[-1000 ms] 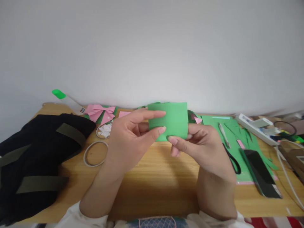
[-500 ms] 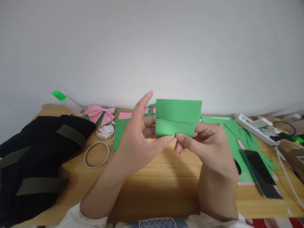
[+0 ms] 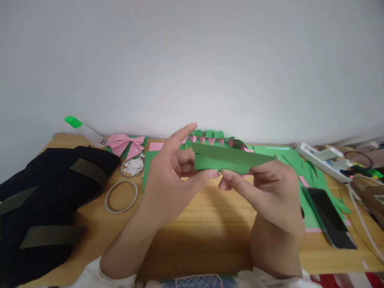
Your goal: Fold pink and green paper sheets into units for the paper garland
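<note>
A folded strip of green paper (image 3: 231,160) is held above the wooden table (image 3: 204,232), lying almost flat with one flap tipped back. My left hand (image 3: 171,176) pinches its lower left edge with thumb and middle fingers, index finger raised. My right hand (image 3: 264,188) grips its lower right part from below. Behind the paper lies a ring of green and pink folded triangles (image 3: 214,138).
A black bag (image 3: 45,200) fills the left side. Near it lie a tape ring (image 3: 121,195), a roll of scraps (image 3: 132,166) and a pink paper bow (image 3: 124,143). On the right are green sheets (image 3: 300,164), a dark phone (image 3: 330,218), a white power strip (image 3: 321,164) and cables.
The green paper went from an upright square to an opened fold, then tipped back nearly flat and wider. Both hands stayed on it, dropping slightly; the triangle ring behind came into view.
</note>
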`<state>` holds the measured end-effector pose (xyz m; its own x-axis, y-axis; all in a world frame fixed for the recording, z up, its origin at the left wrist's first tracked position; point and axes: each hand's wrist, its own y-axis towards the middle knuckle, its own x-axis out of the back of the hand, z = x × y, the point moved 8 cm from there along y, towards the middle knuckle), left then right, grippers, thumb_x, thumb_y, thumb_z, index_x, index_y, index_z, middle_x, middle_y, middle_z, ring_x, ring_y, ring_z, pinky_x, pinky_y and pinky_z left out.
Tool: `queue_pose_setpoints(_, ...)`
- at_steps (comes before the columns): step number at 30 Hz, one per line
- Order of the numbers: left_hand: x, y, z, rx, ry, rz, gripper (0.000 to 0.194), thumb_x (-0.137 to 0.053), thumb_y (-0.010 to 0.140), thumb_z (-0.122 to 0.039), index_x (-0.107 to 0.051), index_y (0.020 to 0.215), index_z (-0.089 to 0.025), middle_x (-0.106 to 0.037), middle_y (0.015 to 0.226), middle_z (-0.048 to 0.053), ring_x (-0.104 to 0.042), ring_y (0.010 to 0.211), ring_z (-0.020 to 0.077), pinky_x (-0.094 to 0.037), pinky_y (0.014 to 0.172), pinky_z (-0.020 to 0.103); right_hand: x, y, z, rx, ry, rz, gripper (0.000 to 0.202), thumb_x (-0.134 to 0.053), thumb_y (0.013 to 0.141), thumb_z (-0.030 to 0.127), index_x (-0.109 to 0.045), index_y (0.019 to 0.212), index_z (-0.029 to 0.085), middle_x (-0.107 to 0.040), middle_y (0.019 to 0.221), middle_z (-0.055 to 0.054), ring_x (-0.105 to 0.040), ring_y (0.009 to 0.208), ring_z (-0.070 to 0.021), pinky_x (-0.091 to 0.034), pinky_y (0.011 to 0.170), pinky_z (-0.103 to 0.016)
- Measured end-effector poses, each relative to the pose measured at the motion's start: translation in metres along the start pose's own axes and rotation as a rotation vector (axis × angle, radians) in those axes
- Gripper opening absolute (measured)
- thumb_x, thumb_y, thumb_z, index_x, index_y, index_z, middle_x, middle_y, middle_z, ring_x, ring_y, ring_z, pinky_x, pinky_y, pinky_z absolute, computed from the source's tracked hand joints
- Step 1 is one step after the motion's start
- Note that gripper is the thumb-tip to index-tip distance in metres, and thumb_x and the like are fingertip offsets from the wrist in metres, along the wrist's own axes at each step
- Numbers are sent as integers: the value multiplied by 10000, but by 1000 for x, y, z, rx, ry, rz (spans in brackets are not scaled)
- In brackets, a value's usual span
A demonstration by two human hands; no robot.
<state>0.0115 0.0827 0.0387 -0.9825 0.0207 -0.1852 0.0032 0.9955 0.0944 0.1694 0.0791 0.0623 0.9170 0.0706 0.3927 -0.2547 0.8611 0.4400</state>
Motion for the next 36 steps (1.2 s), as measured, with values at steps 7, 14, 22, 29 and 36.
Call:
queue_pose_setpoints(7,17,-3,-15,-79,56,-133,667,-845,627,-83,-622,1230,-263,-738,691,-71,-731,631,134,-616,617,187,11,-1,-5,-95,101,-30,179,-719,837,205,-674,667,239,-706,580,50,-645,480,-119,-506,471,-245)
queue_pose_setpoints(14,24,-3,-23,-123,-16,-170,532,-838,668,-100,-656,1152,-229,-786,786,-44,-755,728,134,-625,708,192,18,-3,-14,-174,270,-145,278,-749,800,165,-572,593,222,-699,550,61,-667,490,-116,-541,487,-219)
queue_pose_setpoints(22,6,-2,-7,-6,126,-94,439,-834,649,-136,-723,1057,-252,-638,507,-87,-528,398,58,-363,365,147,4,0,-9,-143,130,26,171,-721,824,199,-668,666,235,-714,601,39,-668,537,-135,-530,510,-251)
queue_pose_setpoints(29,36,3,-17,9,104,-253,381,-827,646,-147,-694,995,-219,-716,627,-57,-719,585,149,-568,572,209,30,1,-16,-225,197,-145,111,-687,865,201,-723,761,222,-701,590,24,-644,534,-99,-519,508,-197)
queue_pose_setpoints(36,2,5,6,127,279,292,369,-718,759,-206,-656,1122,-199,-758,778,22,-742,766,218,-599,728,333,9,9,-16,-184,240,-23,270,-743,806,241,-666,1064,223,-728,848,-7,-682,763,-130,-542,623,-221)
